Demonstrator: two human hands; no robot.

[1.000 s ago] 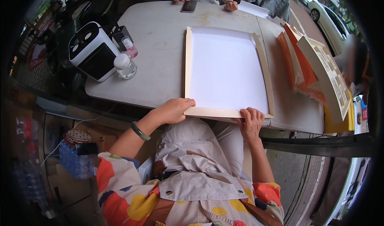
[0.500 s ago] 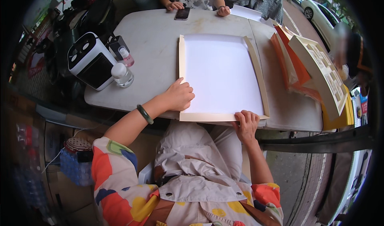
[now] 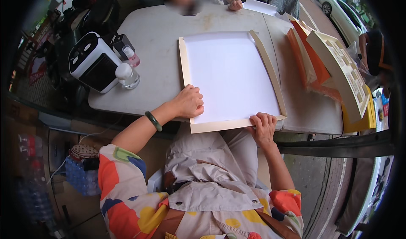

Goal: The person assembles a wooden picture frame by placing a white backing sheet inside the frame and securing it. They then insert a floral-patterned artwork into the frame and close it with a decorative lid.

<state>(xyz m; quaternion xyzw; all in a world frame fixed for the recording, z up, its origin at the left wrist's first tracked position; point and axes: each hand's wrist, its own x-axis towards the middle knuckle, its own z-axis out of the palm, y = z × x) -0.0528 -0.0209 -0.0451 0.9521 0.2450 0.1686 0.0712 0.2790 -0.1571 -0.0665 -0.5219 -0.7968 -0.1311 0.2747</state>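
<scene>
Streetside, shallow tray [image 3: 230, 76] on stained pale table [image 3: 148, 53]; white car [image 3: 339, 14] beyond.

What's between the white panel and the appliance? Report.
Head view: a clear bottle, a pink spray bottle and a black box, nearer the appliance than the panel.

Left hand [image 3: 189, 102]: I grip the tray [image 3: 230, 76] by its left wall, near the corner closest to me.
Right hand [image 3: 264, 129]: my fingers curl over the near wall, by the right corner.
Tray: white floor, cream walls, near left corner jutting past the edge of the table [image 3: 148, 40].
On my left: an appliance [image 3: 95, 63], a clear bottle [image 3: 130, 77], a pink bottle [image 3: 132, 58].
On my right: a tilted compartment box [image 3: 342, 74].
Across: another person's hand [image 3: 235, 5].
</scene>
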